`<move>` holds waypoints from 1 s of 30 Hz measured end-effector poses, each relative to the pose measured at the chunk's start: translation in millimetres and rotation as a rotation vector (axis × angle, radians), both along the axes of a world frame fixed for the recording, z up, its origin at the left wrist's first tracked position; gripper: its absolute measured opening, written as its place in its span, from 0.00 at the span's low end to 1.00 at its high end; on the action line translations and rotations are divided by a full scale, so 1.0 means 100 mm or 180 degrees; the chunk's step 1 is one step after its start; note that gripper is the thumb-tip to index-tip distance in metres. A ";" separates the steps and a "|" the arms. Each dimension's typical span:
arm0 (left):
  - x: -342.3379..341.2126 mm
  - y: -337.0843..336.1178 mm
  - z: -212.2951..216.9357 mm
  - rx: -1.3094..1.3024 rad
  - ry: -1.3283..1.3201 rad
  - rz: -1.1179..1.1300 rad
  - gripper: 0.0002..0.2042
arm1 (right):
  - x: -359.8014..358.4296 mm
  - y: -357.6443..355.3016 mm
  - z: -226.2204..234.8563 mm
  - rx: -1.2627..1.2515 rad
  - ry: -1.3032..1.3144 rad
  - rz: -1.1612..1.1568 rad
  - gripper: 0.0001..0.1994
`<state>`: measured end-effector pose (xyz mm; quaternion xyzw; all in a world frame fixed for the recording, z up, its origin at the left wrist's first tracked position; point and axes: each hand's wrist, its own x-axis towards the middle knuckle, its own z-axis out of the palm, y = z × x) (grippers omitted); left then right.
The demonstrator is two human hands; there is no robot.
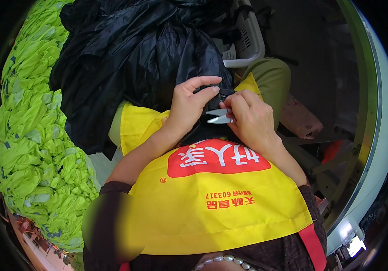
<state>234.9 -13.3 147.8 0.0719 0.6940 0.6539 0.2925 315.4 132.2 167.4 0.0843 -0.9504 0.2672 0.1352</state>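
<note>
A pair of small metal thread snips (220, 116) is held in my right hand (251, 116), the blades parted and pointing left. That hand's thumb and fingertips also come close to the edge of the black fabric (144, 58). My left hand (188, 100) rests at the same edge, index finger and thumb stretched out with a gap between them. Its other fingers are mostly hidden underneath. The shiny black fabric lies bunched over my lap and spreads away to the far left.
Bright green fabric pieces (35, 149) are heaped along the left. Beyond my right knee stands a white plastic basket (249, 38) with things in it. A yellow apron (180, 226) covers my front. A curved pale table edge (381, 117) borders the right side.
</note>
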 end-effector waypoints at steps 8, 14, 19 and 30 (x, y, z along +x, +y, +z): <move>-0.02 -0.02 -0.02 0.0314 -0.0359 -0.0099 0.11 | 0.12 0.25 0.07 -0.2200 -0.0779 0.0364 0.08; -0.01 -0.02 0.04 0.0311 -0.0450 -0.0162 0.10 | 0.16 0.44 0.20 -0.2276 -0.1338 -0.0015 0.17; 0.00 -0.02 0.07 0.0404 -0.0438 -0.0175 0.10 | 0.16 0.40 0.19 -0.0724 -0.1043 -0.0094 0.18; -0.01 0.00 0.01 0.0666 -0.0717 -0.0170 0.10 | 0.07 0.35 -0.03 0.0045 -0.0351 0.0171 0.19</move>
